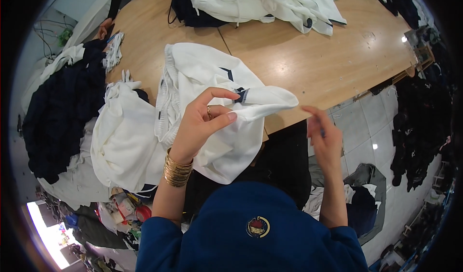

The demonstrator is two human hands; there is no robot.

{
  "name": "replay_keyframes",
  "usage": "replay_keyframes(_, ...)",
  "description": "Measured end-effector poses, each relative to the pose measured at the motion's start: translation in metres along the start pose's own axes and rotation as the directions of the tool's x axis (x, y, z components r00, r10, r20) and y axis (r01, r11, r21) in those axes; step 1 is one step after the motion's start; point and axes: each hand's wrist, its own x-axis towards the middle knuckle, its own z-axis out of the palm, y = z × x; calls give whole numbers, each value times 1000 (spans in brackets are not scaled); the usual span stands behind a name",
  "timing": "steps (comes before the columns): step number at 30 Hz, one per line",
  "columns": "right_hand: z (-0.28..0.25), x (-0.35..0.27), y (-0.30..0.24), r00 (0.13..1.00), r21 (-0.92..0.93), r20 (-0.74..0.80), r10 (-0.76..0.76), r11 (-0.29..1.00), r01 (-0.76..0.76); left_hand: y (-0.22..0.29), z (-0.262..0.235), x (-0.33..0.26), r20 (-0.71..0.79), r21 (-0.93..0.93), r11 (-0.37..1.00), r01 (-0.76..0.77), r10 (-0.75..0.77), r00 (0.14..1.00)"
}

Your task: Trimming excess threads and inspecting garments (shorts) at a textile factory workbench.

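A white sweatshirt (202, 74) with dark trim lies on the wooden table (308, 60) and hangs over its near edge. My left hand (202, 122), with a ring and gold bangles at the wrist, pinches a fold of the white sweatshirt near a small dark label (240, 95). Off the table edge to the right, my right hand (324, 137) is raised and blurred, with its fingers drawn together, apart from the garment. Whether it holds some small thing cannot be made out.
A heap of white and dark garments (260, 2) lies at the table's far side. More white clothes (125, 137) and dark clothes (58, 113) pile up at the left. Another person's hand (102, 30) rests at the table's far left. Dark garments (419, 122) hang at the right, over a tiled floor.
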Motion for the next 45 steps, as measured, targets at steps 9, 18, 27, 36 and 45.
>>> replay_keyframes(9, 45, -1, -28, 871, -279, 34, -490, 832, 479, 0, 8, -12, -90, -28, 999, -28, 25, 996)
replay_keyframes(18, 54, 0, -33, 859, -458, -25, -511, 770, 445, -3, 12, -16, -94, -55, 998, -15, 10, 995)
replay_keyframes(27, 55, 0, -33, 866, -440, -20, -500, 782, 442, -7, 13, -17, -74, -90, 995, -49, 43, 996)
replay_keyframes(36, 37, -6, -41, 958, 425, 72, -279, 877, 223, -11, 15, -14, -89, -82, 995, -52, 45, 995)
replay_keyframes(45, 76, 1, -18, 830, 7, -177, -529, 842, 539, -15, 20, -11, -64, -50, 996, -70, 67, 996)
